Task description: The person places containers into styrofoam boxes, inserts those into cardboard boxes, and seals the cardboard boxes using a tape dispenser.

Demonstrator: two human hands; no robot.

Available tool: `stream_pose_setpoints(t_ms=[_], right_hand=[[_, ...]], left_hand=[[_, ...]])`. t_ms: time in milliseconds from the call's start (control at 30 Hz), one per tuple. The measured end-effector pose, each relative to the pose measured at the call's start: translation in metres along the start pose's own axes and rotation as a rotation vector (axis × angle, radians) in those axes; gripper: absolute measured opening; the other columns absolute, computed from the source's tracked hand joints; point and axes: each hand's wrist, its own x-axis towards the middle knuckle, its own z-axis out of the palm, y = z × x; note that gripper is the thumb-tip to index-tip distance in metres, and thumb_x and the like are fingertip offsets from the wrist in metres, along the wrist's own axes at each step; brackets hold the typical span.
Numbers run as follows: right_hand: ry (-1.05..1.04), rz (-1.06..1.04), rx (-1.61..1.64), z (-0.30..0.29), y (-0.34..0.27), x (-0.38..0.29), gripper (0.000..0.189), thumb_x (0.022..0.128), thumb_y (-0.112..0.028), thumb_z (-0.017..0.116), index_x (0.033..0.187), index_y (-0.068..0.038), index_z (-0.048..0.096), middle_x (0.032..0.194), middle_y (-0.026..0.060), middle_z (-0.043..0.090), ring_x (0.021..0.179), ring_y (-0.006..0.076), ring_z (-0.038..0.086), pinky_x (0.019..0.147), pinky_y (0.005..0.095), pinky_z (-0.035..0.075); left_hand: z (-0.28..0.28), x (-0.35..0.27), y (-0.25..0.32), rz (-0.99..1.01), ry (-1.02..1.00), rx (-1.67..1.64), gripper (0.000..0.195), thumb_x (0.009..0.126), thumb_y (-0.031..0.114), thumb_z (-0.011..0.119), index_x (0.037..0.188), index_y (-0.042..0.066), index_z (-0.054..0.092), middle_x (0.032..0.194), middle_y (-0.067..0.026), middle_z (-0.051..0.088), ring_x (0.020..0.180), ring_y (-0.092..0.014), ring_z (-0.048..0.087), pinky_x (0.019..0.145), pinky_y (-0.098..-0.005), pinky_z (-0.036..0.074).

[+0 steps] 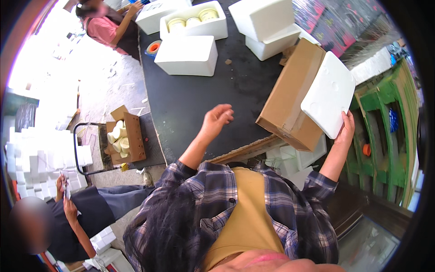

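Observation:
My right hand [345,129] grips the lower right edge of a white foam lid [329,93], which is tilted against a closed, taped cardboard box [292,88] at the table's right edge. My left hand [218,117] is held above the dark tabletop [190,98] with fingers curled and nothing seen in them. Farther along the table a closed white foam box [187,56] lies in front of an open foam box [222,27] with several lidded tubs [208,14] inside. A roll of tape [153,47] lies beside them.
Stacked foam boxes [272,40] stand at the back right. A green wooden rack [384,136] is on the right. At the left, an open carton of tubs [135,139] rests on a cart [76,149]. One person [81,214] is at lower left, another [108,30] at upper left.

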Motion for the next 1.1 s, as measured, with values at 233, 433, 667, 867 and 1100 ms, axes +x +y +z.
stream_pose_setpoints(t_ms=[233,433,667,867,1100], right_hand=[[0.115,-0.671,-1.089,0.022,0.028,0.009,0.039,0.088,-0.014,0.073,0.123,-0.001,0.064,0.129,0.0168,0.061,0.118,0.0323,0.059,0.101,0.0424,0.046],[-0.599,-0.774,-0.960,0.193,-0.011,0.007,0.042,0.084,-0.014,0.076,0.121,0.002,0.064,0.127,0.0191,0.064,0.122,0.0358,0.058,0.105,0.0425,0.046],[-0.451,-1.047,-1.534,0.300,0.095,0.151,0.040,0.076,-0.001,0.065,0.116,-0.003,0.065,0.120,0.0164,0.064,0.120,0.0339,0.057,0.104,0.0444,0.042],[-0.709,-1.131,-1.326,0.315,0.133,0.139,0.024,0.069,0.000,0.062,0.092,-0.003,0.067,0.105,0.0154,0.066,0.107,0.0348,0.059,0.097,0.0440,0.046],[-0.847,-1.251,-1.146,0.310,0.121,0.037,0.012,0.078,-0.003,0.060,0.087,-0.005,0.067,0.101,0.0110,0.065,0.104,0.0291,0.059,0.089,0.0397,0.049]], left_hand=[[-0.049,0.114,0.071,0.472,0.538,0.893,0.066,0.083,0.032,0.077,0.138,0.006,0.051,0.137,-0.0201,0.055,0.128,-0.039,0.052,0.107,-0.0461,0.041],[-0.098,0.178,0.054,0.089,0.353,1.529,0.039,0.083,0.043,0.073,0.094,0.006,0.072,0.097,-0.0136,0.072,0.105,-0.032,0.064,0.097,-0.0452,0.043],[-0.070,0.156,0.097,0.379,0.490,1.389,0.066,0.082,0.049,0.077,0.124,0.000,0.060,0.121,-0.0204,0.063,0.117,-0.038,0.057,0.100,-0.0479,0.043],[0.012,0.204,0.188,0.565,0.410,1.068,0.079,0.078,0.038,0.080,0.142,0.008,0.045,0.145,-0.0187,0.046,0.119,-0.039,0.059,0.098,-0.0479,0.049],[0.000,0.228,0.213,0.428,0.383,1.131,0.064,0.064,0.030,0.080,0.119,0.011,0.054,0.122,-0.0163,0.055,0.104,-0.039,0.065,0.090,-0.0483,0.053]])
